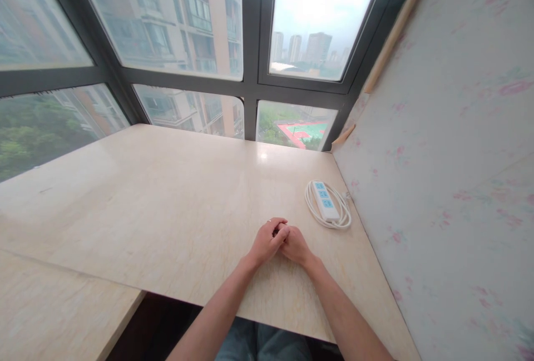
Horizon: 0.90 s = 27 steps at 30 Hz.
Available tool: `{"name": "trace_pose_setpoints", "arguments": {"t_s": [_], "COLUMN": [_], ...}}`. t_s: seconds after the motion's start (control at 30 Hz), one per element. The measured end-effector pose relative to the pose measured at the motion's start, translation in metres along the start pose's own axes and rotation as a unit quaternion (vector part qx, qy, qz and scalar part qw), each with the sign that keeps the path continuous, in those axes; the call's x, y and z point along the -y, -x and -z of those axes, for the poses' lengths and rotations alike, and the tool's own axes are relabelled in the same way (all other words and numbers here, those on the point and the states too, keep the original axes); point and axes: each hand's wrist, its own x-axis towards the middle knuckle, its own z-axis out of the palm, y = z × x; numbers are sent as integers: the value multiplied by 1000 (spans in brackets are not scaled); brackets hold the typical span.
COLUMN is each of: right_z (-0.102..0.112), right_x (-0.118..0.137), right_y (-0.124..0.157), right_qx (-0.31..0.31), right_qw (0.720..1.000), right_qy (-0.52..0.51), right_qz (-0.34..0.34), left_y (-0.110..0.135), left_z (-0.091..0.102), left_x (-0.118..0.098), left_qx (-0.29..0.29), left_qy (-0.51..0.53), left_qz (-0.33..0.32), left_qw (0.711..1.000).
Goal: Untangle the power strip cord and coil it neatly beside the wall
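My left hand and my right hand rest clasped together on the stone-patterned sill. The left one, with a ring on a finger, has its fingers curled over the right, and its thumb lies across the front. Both are closed, and no object shows in them. Most of my right fingers are hidden within the clasp. Just beyond and to the right, apart from my hands, lies a white power strip with blue socket faces, its white cable coiled around it.
Dark-framed windows border the sill at the back and left. On the right rises a flowered papered wall, its paper peeling near the window corner. A lower-left counter section adjoins the sill, with a dark opening beside my legs.
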Motion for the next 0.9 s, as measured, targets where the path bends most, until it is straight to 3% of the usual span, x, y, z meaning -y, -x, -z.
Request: {"name": "trace_pose_setpoints", "arguments": {"t_s": [0.2, 0.4, 0.63, 0.9], "right_z": [0, -1, 1, 0], "right_x": [6, -2, -3, -3], "right_y": [1, 3, 3, 4], "right_qx": [-49, -101, -79, -74], "right_qw": [997, 993, 992, 994], "right_qy": [4, -49, -97, -80], "right_qz": [-52, -48, -22, -31], "left_y": [0, 2, 6, 6], "left_z": [0, 1, 0, 2], "left_x": [1, -1, -1, -3], "left_qx": [-11, 37, 28, 50], "left_qy": [8, -21, -25, -40], "left_qz": [-3, -26, -40, -19], "left_qw": [1000, 999, 999, 998]}}
